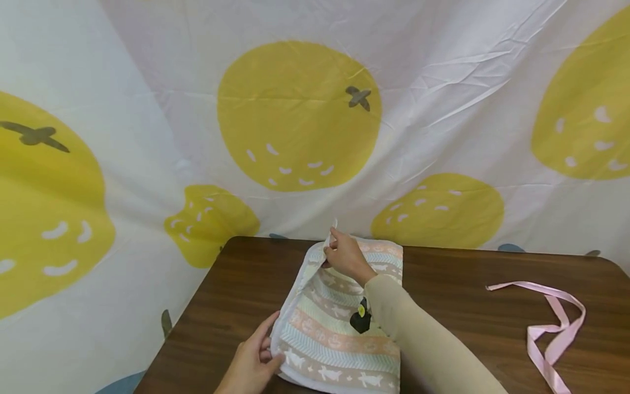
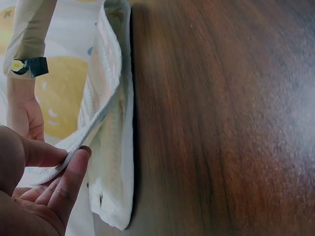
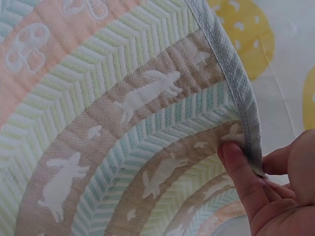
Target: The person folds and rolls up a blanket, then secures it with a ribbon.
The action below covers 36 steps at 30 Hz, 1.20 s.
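Note:
A folded towel (image 1: 339, 343) with pastel stripes, white rabbit shapes and a pale bound edge lies on the table. My left hand (image 1: 252, 357) holds its near left edge; in the left wrist view the thumb and fingers pinch the upper layer, raised from the layer beneath. At the far left part, my right hand (image 1: 347, 256) pinches the bound edge and lifts it, so the upper layer rises in a slope. The right wrist view shows thumb and fingers (image 3: 238, 162) on either side of that edge. The towel's far corner is partly hidden behind the right hand.
A loose pink ribbon (image 1: 561, 331) lies curled on the right of the dark wooden table (image 1: 453, 295). A white curtain (image 1: 305, 22) printed with large yellow fruit hangs behind the table and along its left side. A black wrist strap (image 2: 38, 67) sits on the right sleeve.

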Available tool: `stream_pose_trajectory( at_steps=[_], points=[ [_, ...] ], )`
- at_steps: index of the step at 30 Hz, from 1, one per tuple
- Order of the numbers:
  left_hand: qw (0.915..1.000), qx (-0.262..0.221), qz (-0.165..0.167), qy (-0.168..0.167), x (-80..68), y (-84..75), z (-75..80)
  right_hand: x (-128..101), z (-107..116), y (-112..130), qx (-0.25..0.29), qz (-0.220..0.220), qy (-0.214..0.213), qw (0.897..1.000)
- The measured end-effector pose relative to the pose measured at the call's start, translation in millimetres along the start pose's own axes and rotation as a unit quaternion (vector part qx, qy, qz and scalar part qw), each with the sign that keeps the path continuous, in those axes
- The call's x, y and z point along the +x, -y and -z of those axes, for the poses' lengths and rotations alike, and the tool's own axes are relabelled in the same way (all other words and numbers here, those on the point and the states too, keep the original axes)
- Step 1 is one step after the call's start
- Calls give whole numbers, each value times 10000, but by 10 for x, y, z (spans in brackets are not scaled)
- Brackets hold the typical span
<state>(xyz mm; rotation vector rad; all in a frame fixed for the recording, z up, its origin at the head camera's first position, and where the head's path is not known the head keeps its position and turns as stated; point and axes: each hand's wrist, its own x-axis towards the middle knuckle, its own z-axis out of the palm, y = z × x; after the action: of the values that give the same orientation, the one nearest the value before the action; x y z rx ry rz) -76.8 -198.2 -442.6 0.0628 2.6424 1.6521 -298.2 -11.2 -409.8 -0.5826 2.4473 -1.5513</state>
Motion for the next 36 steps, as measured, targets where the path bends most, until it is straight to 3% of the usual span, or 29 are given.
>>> stream_pose_trajectory(
  at_steps=[8, 15, 19, 24, 26, 29, 32, 36],
  points=[
    [9997, -37, 232, -5, 35, 91, 18, -14, -16, -9, 53, -175, 90, 9998],
    [9973, -53, 723, -67, 59, 235, 35, -142, 6, -95, 178, -268, 640, 9974],
    [9938, 430, 998, -246, 70, 258, 88, -253, 33, -149, 179, -123, 1072, 9940],
    [9853, 1252, 1059, -478, 110, 232, 112, -396, 116, -203, -208, 140, 1353, 9905],
    [9775, 1735, 1076, -533, 127, 212, 102, -446, 173, -234, -484, 252, 1354, 9893],
    [9565, 2645, 1103, -541, 139, 142, 67, -521, 286, -285, -853, 453, 1298, 9868],
    [9374, 3342, 857, -465, 153, 55, -3, -590, 430, -362, -1192, 654, 1174, 9837],
    [9369, 3492, -57, -165, 193, -24, -157, -669, 614, -492, -1409, 771, 984, 9821]
  ],
)
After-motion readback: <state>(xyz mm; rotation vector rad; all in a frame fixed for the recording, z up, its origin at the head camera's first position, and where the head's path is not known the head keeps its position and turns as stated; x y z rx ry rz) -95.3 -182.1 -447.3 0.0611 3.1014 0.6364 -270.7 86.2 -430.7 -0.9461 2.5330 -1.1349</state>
